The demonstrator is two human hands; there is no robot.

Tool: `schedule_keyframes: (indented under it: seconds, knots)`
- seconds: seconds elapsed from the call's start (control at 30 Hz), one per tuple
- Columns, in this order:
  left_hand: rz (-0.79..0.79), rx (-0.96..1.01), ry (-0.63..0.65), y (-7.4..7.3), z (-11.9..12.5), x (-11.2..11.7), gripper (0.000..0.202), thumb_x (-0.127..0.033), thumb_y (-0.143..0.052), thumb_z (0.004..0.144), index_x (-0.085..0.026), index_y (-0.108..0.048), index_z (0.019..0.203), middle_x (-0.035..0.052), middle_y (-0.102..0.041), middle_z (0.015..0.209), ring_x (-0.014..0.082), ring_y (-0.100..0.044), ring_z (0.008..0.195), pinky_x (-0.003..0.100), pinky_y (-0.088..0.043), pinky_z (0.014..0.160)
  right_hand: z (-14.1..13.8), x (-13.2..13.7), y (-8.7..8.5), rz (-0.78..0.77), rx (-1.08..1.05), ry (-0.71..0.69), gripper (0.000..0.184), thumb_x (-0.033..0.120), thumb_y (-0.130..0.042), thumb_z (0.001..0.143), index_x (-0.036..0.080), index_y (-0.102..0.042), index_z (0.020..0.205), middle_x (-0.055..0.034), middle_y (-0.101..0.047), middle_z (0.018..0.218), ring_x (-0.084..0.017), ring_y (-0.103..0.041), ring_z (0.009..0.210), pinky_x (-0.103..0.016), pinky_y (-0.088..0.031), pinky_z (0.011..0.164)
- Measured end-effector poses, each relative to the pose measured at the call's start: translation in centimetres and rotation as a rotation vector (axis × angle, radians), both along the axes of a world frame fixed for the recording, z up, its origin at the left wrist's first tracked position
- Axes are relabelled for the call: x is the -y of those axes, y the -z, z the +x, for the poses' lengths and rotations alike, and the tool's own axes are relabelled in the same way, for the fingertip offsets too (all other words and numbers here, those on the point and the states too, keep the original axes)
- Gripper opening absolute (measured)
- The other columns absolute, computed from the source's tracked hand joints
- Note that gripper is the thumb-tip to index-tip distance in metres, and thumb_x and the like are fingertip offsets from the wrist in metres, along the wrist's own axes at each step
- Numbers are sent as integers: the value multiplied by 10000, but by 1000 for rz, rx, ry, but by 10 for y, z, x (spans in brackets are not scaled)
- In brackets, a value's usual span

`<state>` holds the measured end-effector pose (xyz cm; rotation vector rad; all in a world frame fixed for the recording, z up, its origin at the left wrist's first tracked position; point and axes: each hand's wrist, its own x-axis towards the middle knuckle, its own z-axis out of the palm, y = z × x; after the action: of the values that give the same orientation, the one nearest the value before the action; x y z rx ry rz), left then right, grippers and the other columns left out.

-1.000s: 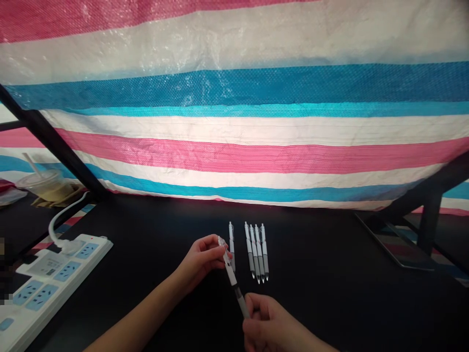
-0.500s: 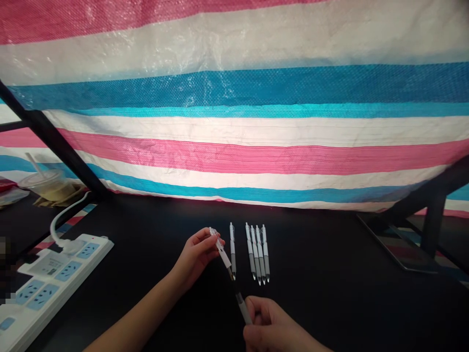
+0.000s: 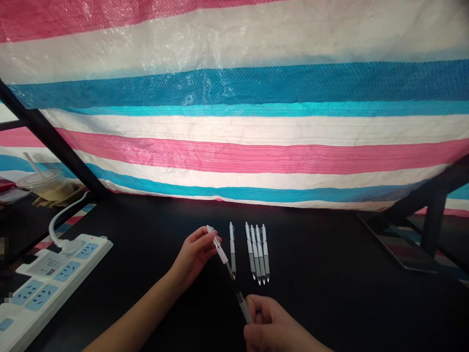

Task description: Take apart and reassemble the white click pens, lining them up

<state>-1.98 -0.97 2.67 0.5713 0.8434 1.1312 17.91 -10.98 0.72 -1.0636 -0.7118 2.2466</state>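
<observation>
My left hand pinches the white upper barrel of a pen, with a thin refill sticking out of its lower end. My right hand grips the grey lower grip section of the same pen, pulled a short way off the barrel. Both hands hover just above the black table. Beyond them one white-and-grey pen lies alone, and a row of three more pens lies side by side to its right, tips toward me.
A white power strip with blue sockets and a plugged cable lies at the left. A lidded drink cup stands far left. A striped tarp hangs behind the table. A dark phone or tablet lies at the right by black frame bars.
The pen was in one piece a second ago. My hands have drawn apart, separating the white barrel from the grey grip section, and my left hand has shifted left.
</observation>
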Motion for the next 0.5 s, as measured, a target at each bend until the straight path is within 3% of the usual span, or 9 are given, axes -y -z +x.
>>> schedule_keyframes:
  seconds: [0.33,0.5]
  knots:
    - [19,-8,13,1,0,-1,147,-217,-769,725,-140,-668,800,11,-656,722,93,-615,637,183,-517,621,2,1,3,10,-14,-18,364,286,-782,627,190,-443,723,63,-563,531,-74,-525,466,-169,-279,465]
    - [89,-63,222,1,6,7,156,-212,-770,726,-135,-635,746,4,-632,667,96,-603,590,184,-511,573,-1,-1,1,-10,-10,14,376,249,-789,601,201,-426,685,76,-520,452,-67,-493,399,-164,-245,399]
